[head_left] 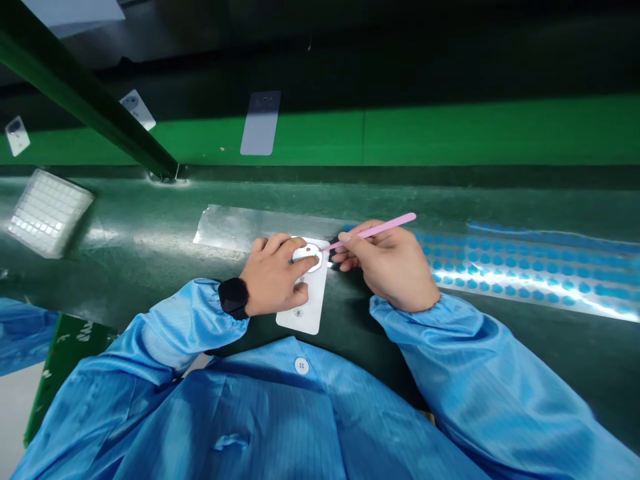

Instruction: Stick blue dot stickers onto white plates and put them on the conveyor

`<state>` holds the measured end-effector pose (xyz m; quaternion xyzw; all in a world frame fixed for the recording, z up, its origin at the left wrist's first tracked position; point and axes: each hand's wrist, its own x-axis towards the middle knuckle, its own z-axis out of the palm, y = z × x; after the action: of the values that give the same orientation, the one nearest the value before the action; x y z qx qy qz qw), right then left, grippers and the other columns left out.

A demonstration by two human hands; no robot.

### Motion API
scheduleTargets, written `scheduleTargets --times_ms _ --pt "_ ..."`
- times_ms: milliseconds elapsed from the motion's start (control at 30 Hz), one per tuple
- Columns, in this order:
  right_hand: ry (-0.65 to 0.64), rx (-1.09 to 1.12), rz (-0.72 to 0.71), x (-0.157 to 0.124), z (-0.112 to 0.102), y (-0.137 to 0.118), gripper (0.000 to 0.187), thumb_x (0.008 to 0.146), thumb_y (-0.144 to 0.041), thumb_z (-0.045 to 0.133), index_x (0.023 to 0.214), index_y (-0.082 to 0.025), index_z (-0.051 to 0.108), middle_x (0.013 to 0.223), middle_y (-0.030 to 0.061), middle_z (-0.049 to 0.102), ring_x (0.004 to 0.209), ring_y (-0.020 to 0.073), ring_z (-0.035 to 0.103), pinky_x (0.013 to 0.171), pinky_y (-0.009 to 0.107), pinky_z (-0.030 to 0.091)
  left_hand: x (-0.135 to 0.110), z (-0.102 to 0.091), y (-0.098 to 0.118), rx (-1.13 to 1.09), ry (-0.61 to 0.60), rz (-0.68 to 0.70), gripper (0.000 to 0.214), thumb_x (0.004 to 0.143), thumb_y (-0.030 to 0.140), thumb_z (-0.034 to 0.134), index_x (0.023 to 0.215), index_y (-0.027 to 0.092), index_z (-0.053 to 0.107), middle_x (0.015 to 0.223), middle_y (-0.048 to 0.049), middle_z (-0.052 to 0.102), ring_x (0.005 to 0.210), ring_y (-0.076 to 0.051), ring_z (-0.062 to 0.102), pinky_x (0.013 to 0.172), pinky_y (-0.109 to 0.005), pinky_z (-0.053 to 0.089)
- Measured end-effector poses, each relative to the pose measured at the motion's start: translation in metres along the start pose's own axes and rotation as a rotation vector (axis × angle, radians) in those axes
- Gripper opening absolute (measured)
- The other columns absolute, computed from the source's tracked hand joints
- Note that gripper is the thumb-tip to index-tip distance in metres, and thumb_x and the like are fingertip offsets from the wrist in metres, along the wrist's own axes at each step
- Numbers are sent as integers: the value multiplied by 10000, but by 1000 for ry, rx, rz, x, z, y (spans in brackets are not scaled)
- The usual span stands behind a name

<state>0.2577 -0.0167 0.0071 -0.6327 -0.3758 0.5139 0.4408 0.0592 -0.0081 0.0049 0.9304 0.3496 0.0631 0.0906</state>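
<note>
The right grip pinches a slender pink tool between thumb and fingers, its handle slanting up and away to the right and its narrow tip pointing left. Just left of that grip, the tip meets or nearly meets the right edge of a white oval piece with small dark marks; whether they touch, I cannot tell. The oval piece lies on the far end of a white card, which sits on the counter between the two grips. The left grip is spread, palm down, over the card's left side, its fingers reaching onto the oval piece. A black watch circles the wrist behind it, below a blue sleeve. Just beyond both grips runs a clear strip, passing behind the card. To the right of the right grip stretches a sheet of blue dots, shiny with glare. Farther out, beyond the left grip, a grey card lies on a green surface. Well left of the left grip are a clear tray of white squares and, past it, a slanting green post.
</note>
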Motion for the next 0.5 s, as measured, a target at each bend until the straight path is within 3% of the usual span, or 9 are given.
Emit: scheduleTargets --times_ms 500 --pt "-24 81 -20 1 1 -2 330 673 -442 791 704 -176 597 574 22 658 494 146 627 425 230 515 3 -3 2 42 8 -21 441 749 323 578 1182 260 634 1250 -86 559 1147 -332 404 847 -462 372"
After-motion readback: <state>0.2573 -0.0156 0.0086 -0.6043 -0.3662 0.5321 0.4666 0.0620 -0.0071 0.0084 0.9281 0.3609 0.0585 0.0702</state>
